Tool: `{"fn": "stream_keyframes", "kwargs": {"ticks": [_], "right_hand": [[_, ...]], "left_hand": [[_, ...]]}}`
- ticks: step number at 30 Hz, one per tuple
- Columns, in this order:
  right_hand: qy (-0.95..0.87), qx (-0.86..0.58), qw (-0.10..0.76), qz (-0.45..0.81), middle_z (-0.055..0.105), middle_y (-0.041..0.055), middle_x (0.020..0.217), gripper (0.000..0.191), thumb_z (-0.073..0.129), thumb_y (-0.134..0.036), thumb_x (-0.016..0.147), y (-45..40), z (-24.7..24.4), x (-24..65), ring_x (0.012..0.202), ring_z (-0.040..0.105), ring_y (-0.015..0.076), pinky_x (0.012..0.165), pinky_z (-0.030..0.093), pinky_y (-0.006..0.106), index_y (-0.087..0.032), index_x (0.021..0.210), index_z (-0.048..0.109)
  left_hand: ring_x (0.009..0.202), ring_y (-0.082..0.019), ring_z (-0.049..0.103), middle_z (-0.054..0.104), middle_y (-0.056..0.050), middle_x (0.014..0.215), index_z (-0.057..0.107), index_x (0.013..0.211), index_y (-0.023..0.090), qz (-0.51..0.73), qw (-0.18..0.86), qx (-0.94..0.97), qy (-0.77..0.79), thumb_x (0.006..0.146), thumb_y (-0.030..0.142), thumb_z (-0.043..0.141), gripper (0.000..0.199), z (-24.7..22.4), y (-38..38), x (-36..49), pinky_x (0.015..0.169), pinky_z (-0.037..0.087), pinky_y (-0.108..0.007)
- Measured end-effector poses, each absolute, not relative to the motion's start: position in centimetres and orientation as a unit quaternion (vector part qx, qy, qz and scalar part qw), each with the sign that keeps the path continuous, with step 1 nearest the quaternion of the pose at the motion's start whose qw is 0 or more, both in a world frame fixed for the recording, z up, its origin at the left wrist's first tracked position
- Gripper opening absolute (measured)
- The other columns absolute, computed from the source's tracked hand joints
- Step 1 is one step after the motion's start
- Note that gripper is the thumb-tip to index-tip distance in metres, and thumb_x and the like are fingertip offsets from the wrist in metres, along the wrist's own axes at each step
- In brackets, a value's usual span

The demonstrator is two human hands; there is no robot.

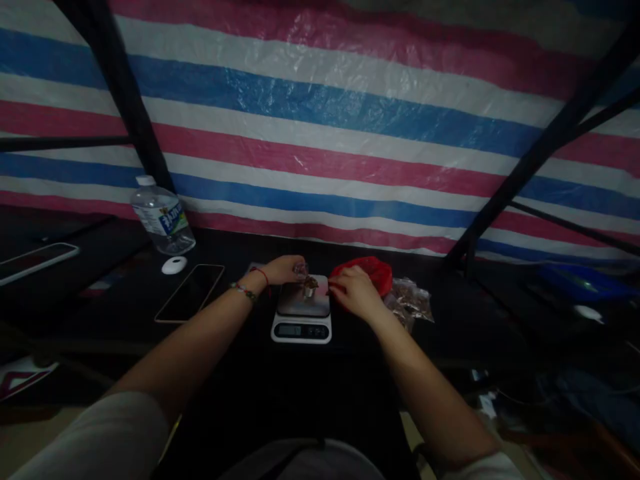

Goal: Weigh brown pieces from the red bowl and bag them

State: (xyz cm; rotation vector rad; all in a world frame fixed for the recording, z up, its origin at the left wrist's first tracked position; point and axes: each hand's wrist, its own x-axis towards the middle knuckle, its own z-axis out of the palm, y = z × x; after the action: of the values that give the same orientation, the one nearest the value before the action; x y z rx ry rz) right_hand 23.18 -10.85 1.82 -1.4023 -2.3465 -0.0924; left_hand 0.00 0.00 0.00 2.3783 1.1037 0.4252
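- One cup [309,292] of brown bits [311,283] stands on the scale [303,331].
- Left hand [283,270] pinches a clear thing [301,269] beside the cup.
- Right hand [357,292] touches the red bag [377,271]; I cannot tell whether it grips.

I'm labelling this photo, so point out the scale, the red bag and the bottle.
Scale [300,307]: head view, on its flat weighing plate.
Red bag [379,273]: head view, on its crumpled plastic, toward the picture's right.
Bottle [163,221]: head view, on the middle of its clear body.
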Motion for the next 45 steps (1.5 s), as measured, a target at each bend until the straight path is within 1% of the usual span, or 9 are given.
{"fn": "stream_keyframes", "kwargs": {"ticks": [3,8,14,19,23,26,31,40,45], "right_hand": [[-0.836,-0.523,0.158,-0.042,0.064,0.0075,0.096,0.023,0.058,-0.029,0.087,-10.2,0.6,22.7,0.095,0.049,0.0232,0.083,0.039,0.036,-0.024,0.105,0.071],[-0.834,-0.531,0.145,-0.029,0.065,0.0064,0.098,0.015,0.059,-0.028,0.086,-9.8,-0.7,21.9,0.099,0.048,0.0245,0.082,0.037,0.037,-0.026,0.088,0.074],[-0.775,-0.544,0.322,-0.017,0.069,0.0057,0.094,0.014,0.06,-0.027,0.085,-8.8,-1.2,24.8,0.095,0.055,0.0207,0.09,0.039,0.036,-0.022,0.09,0.072],[-0.711,-0.616,0.339,0.009,0.07,0.0091,0.098,0.019,0.061,-0.02,0.078,-8.4,-1.3,27.8,0.1,0.058,0.0238,0.095,0.039,0.041,-0.02,0.093,0.073],[-0.645,-0.553,0.464,0.252,0.07,0.0074,0.093,0.033,0.055,-0.037,0.083,-9.0,-0.2,25.3,0.083,0.063,0.0196,0.076,0.049,0.034,-0.019,0.108,0.068],[-0.551,-0.474,0.532,0.434,0.07,0.006,0.088,0.042,0.058,-0.047,0.08,-9.6,1.1,22.4,0.065,0.061,0.0148,0.059,0.048,0.026,-0.017,0.11,0.066],[-0.522,-0.428,0.625,0.393,0.071,0.0038,0.087,0.034,0.069,-0.036,0.072,-10.3,2.6,20.6,0.069,0.062,0.0143,0.061,0.048,0.024,-0.017,0.1,0.069],[-0.604,-0.539,0.558,0.184,0.073,0.0052,0.084,0.028,0.061,-0.036,0.079,-10.2,2.0,24.4,0.073,0.065,0.0179,0.068,0.05,0.027,-0.018,0.097,0.073],[-0.676,-0.638,0.364,0.061,0.07,0.0122,0.109,0.033,0.046,-0.022,0.089,-9.0,0.4,28.5,0.101,0.064,0.0222,0.093,0.045,0.036,-0.016,0.113,0.067]], "left_hand": [[0.071,-0.015,0.057,0.065,0.0,0.079,0.062,0.084,0.018,0.127,0.23,0.88,0.395,0.067,0.03,0.062,0.021,-0.1,0.4,0.3,0.06,0.038,-0.022],[0.073,-0.015,0.057,0.065,-0.001,0.081,0.061,0.083,0.018,0.117,0.229,0.878,0.403,0.065,0.027,0.062,0.02,-0.4,0.7,0.4,0.061,0.038,-0.023],[0.072,-0.016,0.058,0.064,0.0,0.077,0.059,0.078,0.019,0.177,0.241,0.853,0.428,0.067,0.028,0.061,0.015,-0.3,1.3,-1.3,0.064,0.042,-0.025],[0.075,-0.016,0.061,0.065,0.0,0.078,0.057,0.078,0.018,0.303,0.308,0.806,0.404,0.069,0.029,0.063,0.015,2.2,0.4,-1.2,0.07,0.047,-0.027],[0.074,-0.014,0.061,0.065,-0.001,0.079,0.056,0.078,0.017,0.349,0.37,0.803,0.312,0.069,0.025,0.065,0.014,5.3,-2.0,2.2,0.07,0.049,-0.028],[0.074,-0.014,0.059,0.064,-0.002,0.08,0.059,0.08,0.016,0.369,0.37,0.804,0.283,0.07,0.024,0.066,0.014,6.5,-3.6,5.0,0.07,0.048,-0.028],[0.08,-0.015,0.06,0.066,-0.006,0.094,0.06,0.086,0.014,0.438,0.383,0.757,0.297,0.068,0.016,0.065,0.019,6.2,-4.8,7.3,0.072,0.048,-0.029],[0.086,-0.017,0.06,0.065,-0.009,0.103,0.057,0.088,0.014,0.449,0.407,0.736,0.303,0.071,0.028,0.068,0.024,6.7,-6.6,6.0,0.077,0.047,-0.03],[0.076,-0.015,0.057,0.061,-0.002,0.083,0.056,0.082,0.017,0.457,0.344,0.726,0.381,0.068,0.035,0.07,0.027,5.4,-7.4,0.6,0.073,0.046,-0.029]]}}
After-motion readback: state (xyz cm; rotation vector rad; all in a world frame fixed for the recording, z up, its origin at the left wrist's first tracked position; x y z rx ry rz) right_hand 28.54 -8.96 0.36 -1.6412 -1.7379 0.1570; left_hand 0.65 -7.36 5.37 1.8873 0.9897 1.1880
